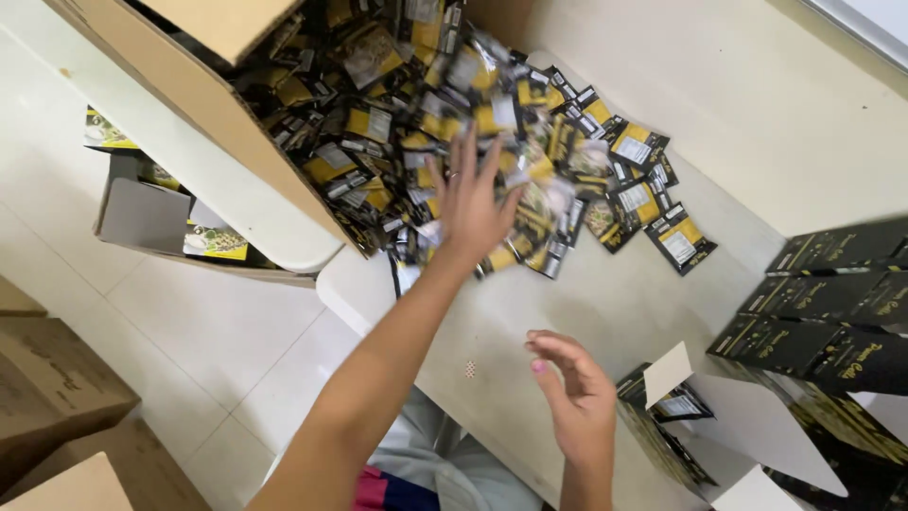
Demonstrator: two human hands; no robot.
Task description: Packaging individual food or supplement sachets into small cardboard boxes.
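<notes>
Dozens of small black-and-yellow foil sachets (530, 180) spill from a tipped brown cardboard carton (203, 90) onto a pale speckled tabletop (605, 312). The left hand (470, 203) lies flat on the near edge of the heap, fingers spread wide, gripping nothing. The right hand (577, 393) hovers empty and loosely curled above the bare table, just beside an open black-and-gold retail box (662, 416) whose white flap stands up.

To do this well, I judge that the spread hand should rake only a thin layer toward the body, because the sachets look slick and overlap loosely, so a heavy pull could send some off the rounded table edge. Cupping the right hand near the open box would let it receive a small, countable bunch.

Closed black cartons with gold print (832, 303) are stacked at the far right of the table. Below, the floor is of large pale tiles (208, 331); a second open grey-white box (161, 213) holding yellow-green packets sits under the tipped carton, and plain brown cartons (47, 397) stand at lower left.
</notes>
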